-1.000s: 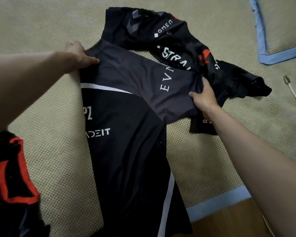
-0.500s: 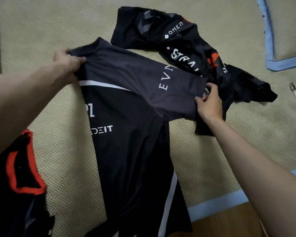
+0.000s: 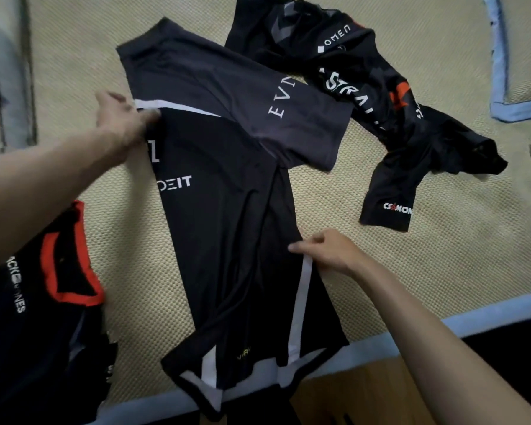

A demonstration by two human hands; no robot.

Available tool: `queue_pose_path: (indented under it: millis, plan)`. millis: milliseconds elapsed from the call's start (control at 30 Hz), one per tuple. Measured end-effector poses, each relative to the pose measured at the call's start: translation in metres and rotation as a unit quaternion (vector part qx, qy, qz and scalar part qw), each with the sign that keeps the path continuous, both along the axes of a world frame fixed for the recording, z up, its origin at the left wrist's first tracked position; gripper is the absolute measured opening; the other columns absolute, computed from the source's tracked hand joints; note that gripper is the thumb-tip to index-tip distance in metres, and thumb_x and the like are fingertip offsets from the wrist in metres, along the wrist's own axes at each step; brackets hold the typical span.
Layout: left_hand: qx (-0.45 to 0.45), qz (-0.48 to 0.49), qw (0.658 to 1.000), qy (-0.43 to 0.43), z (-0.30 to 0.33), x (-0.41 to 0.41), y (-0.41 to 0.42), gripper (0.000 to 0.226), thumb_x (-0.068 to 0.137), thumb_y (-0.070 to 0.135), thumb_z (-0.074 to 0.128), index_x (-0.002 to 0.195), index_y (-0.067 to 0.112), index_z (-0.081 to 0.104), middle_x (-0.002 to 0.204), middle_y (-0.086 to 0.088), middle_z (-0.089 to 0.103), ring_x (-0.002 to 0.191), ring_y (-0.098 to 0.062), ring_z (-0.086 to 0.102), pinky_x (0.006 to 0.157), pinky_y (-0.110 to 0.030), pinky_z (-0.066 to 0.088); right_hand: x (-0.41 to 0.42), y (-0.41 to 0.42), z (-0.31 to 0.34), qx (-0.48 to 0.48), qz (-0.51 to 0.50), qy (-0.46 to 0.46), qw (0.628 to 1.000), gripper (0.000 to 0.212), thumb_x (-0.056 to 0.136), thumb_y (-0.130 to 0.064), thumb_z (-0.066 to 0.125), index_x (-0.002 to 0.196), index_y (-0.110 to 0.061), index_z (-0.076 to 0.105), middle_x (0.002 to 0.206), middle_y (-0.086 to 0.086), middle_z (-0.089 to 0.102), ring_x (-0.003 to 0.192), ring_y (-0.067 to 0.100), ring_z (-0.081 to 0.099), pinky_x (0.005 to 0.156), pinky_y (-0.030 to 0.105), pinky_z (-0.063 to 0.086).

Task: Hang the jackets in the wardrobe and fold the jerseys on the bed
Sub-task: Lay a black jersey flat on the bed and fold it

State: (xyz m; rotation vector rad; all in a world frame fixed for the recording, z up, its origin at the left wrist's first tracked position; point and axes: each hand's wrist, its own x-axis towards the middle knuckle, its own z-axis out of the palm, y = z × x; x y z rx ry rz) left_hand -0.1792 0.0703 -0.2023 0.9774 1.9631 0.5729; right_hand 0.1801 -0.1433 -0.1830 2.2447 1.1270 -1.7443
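The black jersey [image 3: 227,216], printed "EVN" and "DEIT", lies mid-bed [image 3: 442,240]. The left hand [image 3: 120,118] presses its left edge, blurred, grip unclear; the right hand [image 3: 328,253] pinches its right edge. Far right lies an "OMEN" jersey [image 3: 365,96]; near left, a red-collared one [image 3: 43,302].

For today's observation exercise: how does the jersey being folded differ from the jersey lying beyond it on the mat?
The jersey being folded lies spread mostly flat, one side turned in; the far jersey lies crumpled. The first has white stripes and grey shoulders; the far one has orange patches. The left hand and right hand touch the first; nothing touches the far one. Both are dark, carry white lettering, and lie on the woven mat.
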Motion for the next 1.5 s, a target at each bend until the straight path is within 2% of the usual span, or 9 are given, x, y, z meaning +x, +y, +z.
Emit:
queue_pose_path:
  millis: [133, 333, 533, 733, 967, 1167, 1300, 1400, 1500]
  plan:
    - [-0.09, -0.215, 0.972, -0.027, 0.027, 0.026, -0.147, 0.042, 0.083, 0.044, 0.08, 0.116, 0.021, 0.067, 0.109, 0.008, 0.071, 0.102, -0.014, 0.068, 0.093, -0.031, 0.052, 0.006, -0.057, 0.012, -0.104, 0.072, 0.055, 0.99, 0.024, 0.08, -0.045, 0.084, 0.076, -0.024, 0.072, 0.071, -0.014, 0.073, 0.065, -0.001, 0.069, 0.059, 0.014, 0.051]
    - [-0.298, -0.405, 0.864, -0.03, 0.044, 0.027, -0.342, 0.023, 0.082, 0.053, 0.078, 0.086, 0.034, 0.066, 0.081, 0.019, 0.069, 0.08, -0.004, 0.068, 0.067, -0.015, 0.047, -0.006, -0.118, 0.028, -0.029, 0.03, 0.023, 0.999, 0.042, 0.074, -0.061, 0.082, 0.093, -0.024, 0.074, 0.087, -0.007, 0.077, 0.082, 0.012, 0.074, 0.072, 0.026, 0.058]
    - [-0.141, -0.337, 0.931, -0.01, 0.062, 0.003, -0.409, 0.027, 0.089, 0.021, 0.074, 0.077, 0.034, 0.053, 0.06, 0.009, 0.063, 0.055, 0.002, 0.062, 0.053, -0.018, 0.042, -0.012, -0.166, 0.036, 0.017, 0.087, -0.093, 0.992, 0.047, 0.095, -0.052, 0.064, 0.069, -0.014, 0.057, 0.053, -0.003, 0.064, 0.055, 0.022, 0.065, 0.05, 0.027, 0.044]
    - [0.02, -0.279, 0.96, -0.003, 0.109, -0.043, -0.423, 0.018, 0.079, 0.007, 0.061, 0.074, 0.011, 0.044, 0.071, -0.007, 0.047, 0.063, -0.01, 0.04, 0.061, -0.028, 0.036, -0.055, -0.218, 0.06, -0.142, -0.078, 0.19, 0.968, 0.058, 0.106, -0.048, 0.046, 0.118, 0.005, 0.065, 0.1, 0.024, 0.077, 0.074, 0.028, 0.075, 0.065, 0.03, 0.062]
    - [0.077, -0.275, 0.958, 0.015, 0.176, -0.075, -0.444, 0.006, 0.08, 0.014, 0.057, 0.08, 0.01, 0.054, 0.078, -0.004, 0.059, 0.073, -0.023, 0.058, 0.07, -0.038, 0.045, -0.074, -0.241, 0.088, -0.105, -0.191, 0.275, 0.936, 0.046, 0.102, -0.045, 0.057, 0.107, -0.002, 0.073, 0.092, 0.02, 0.075, 0.08, 0.026, 0.072, 0.08, 0.035, 0.062]
    - [0.034, -0.328, 0.937, 0.119, 0.156, -0.065, -0.475, 0.014, 0.093, 0.03, 0.053, 0.091, 0.021, 0.063, 0.08, 0.007, 0.057, 0.074, -0.011, 0.059, 0.068, -0.04, 0.05, -0.075, -0.267, 0.061, -0.106, 0.055, 0.031, 0.992, 0.037, 0.106, -0.041, 0.048, 0.103, -0.008, 0.063, 0.085, 0.007, 0.072, 0.063, 0.017, 0.064, 0.068, 0.036, 0.053]
    - [0.032, -0.406, 0.902, 0.145, 0.142, -0.023, -0.494, 0.042, 0.093, 0.049, 0.028, 0.088, 0.023, 0.06, 0.076, 0.008, 0.058, 0.075, -0.022, 0.062, 0.067, -0.043, 0.048, -0.089, -0.27, 0.054, 0.017, 0.192, -0.189, 0.963, 0.036, 0.095, -0.047, 0.054, 0.101, -0.014, 0.063, 0.104, 0.006, 0.073, 0.092, 0.028, 0.068, 0.085, 0.04, 0.057]
    - [0.101, -0.422, 0.888, 0.148, 0.142, 0.008, -0.504, 0.034, 0.098, 0.042, 0.03, 0.085, 0.025, 0.056, 0.071, 0.011, 0.054, 0.067, -0.022, 0.059, 0.062, -0.039, 0.044, -0.122, -0.26, 0.062, 0.016, -0.101, 0.078, 0.992, 0.037, 0.096, -0.048, 0.059, 0.093, -0.012, 0.066, 0.094, 0.015, 0.079, 0.081, 0.026, 0.072, 0.092, 0.053, 0.058]
    - [0.139, -0.421, 0.885, 0.143, 0.142, 0.028, -0.508, 0.031, 0.102, 0.036, 0.032, 0.083, 0.025, 0.054, 0.069, 0.01, 0.054, 0.063, -0.017, 0.055, 0.064, -0.039, 0.046, -0.148, -0.248, 0.071, -0.107, -0.308, 0.343, 0.881, 0.059, 0.093, -0.056, 0.063, 0.128, -0.008, 0.063, 0.117, 0.016, 0.075, 0.11, 0.031, 0.072, 0.104, 0.048, 0.053]
